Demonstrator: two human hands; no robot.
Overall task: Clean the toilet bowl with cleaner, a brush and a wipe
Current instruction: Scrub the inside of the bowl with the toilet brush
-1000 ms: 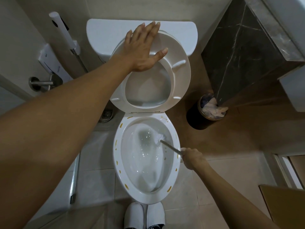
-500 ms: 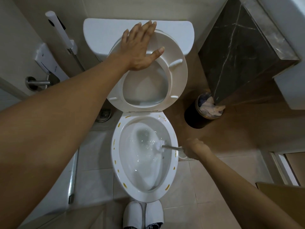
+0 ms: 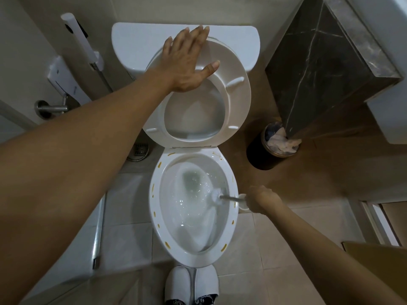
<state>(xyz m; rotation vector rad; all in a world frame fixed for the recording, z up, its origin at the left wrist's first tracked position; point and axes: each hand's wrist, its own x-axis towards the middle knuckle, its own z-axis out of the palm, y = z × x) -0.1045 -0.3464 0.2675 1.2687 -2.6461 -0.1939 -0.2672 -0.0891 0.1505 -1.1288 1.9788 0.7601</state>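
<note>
The white toilet bowl (image 3: pixel 154 205) stands below me, its rim dotted with yellow drops of cleaner, water foaming inside. My left hand (image 3: pixel 187 60) lies flat with spread fingers on the raised seat (image 3: pixel 237 100), which leans back against the cistern (image 3: pixel 136 45). My right hand (image 3: pixel 262 202), just right of the rim, grips the handle of the toilet brush (image 3: pixel 222 196). Its white head presses on the bowl's inner right wall, near the waterline. No wipe is in view.
A black waste bin (image 3: pixel 264 155) with crumpled paper stands right of the toilet, under a dark marble vanity (image 3: pixel 319 69). A bidet sprayer (image 3: pixel 81 40) and a white holder hang on the left wall. A floor drain (image 3: pixel 141 149) lies left of the bowl. My white slippers (image 3: pixel 191 285) touch its front.
My right hand has swung the brush from pointing up-left to lying level, its head now lower on the right wall. The left hand stays on the seat.
</note>
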